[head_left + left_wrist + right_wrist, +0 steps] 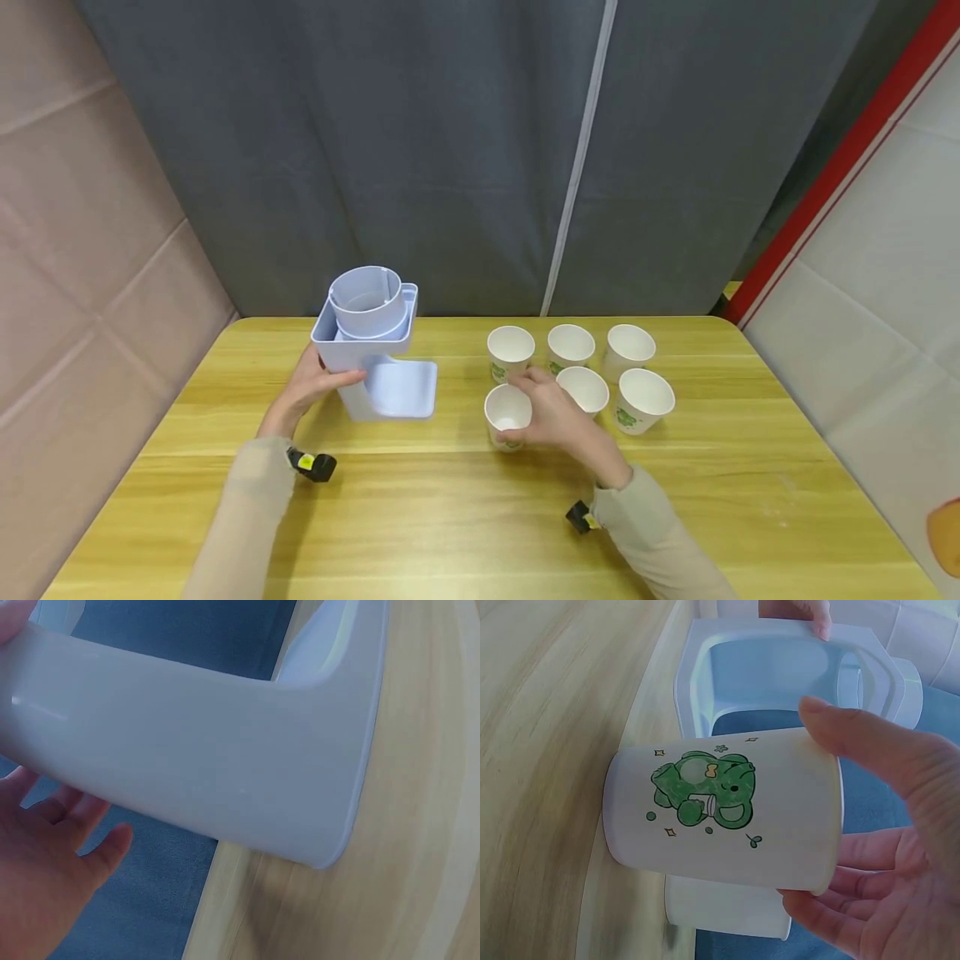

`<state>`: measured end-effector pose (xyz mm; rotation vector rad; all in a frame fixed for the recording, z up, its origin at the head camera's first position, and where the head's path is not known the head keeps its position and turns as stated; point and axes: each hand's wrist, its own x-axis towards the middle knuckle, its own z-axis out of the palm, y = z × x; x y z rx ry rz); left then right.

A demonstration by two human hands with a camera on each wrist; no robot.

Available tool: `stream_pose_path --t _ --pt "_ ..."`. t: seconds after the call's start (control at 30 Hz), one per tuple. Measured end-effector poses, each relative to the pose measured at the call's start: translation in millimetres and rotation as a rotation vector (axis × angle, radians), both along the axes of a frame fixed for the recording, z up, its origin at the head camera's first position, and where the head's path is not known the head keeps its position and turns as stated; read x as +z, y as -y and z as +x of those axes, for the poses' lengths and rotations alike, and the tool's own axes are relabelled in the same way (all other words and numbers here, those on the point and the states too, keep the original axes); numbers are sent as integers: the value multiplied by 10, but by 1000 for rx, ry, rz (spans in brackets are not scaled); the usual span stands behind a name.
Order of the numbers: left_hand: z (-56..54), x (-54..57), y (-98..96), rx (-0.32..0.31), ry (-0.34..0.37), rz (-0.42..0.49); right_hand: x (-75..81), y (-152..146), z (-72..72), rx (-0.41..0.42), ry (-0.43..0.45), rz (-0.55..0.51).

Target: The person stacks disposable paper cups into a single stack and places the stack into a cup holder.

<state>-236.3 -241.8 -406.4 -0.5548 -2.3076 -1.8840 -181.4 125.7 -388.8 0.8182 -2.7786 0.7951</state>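
Observation:
My left hand (303, 385) grips a light-blue plastic cup dispenser (403, 392) by its upright body. It has a round cylinder set in a square top and a flat tray low down. In the left wrist view its smooth back (187, 742) tilts above the tabletop, with fingers of the left hand (45, 855) below it. On the right, my right hand (558, 412) pinches the rim of a white paper cup (504, 410), the near-left one of a group. A green cartoon animal is printed on that cup (720, 802), as the right wrist view shows.
Several more white paper cups stand upright in two rows, among them a back-left cup (511, 342) and a near-right cup (643, 398). The wooden table (420, 517) ends at a dark grey curtain (450, 167). Pale padded panels flank both sides.

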Motion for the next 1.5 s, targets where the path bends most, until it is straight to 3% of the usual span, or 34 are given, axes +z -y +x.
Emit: stream_pose_path --t 0.7,0.97,1.5 --pt "214 23 28 -43 -77 -45 46 -17 111 55 14 17" --pt "351 15 36 -20 -72 -76 62 -18 141 53 42 7" --pt "401 -22 10 -40 -132 -43 60 -15 117 56 42 -4"
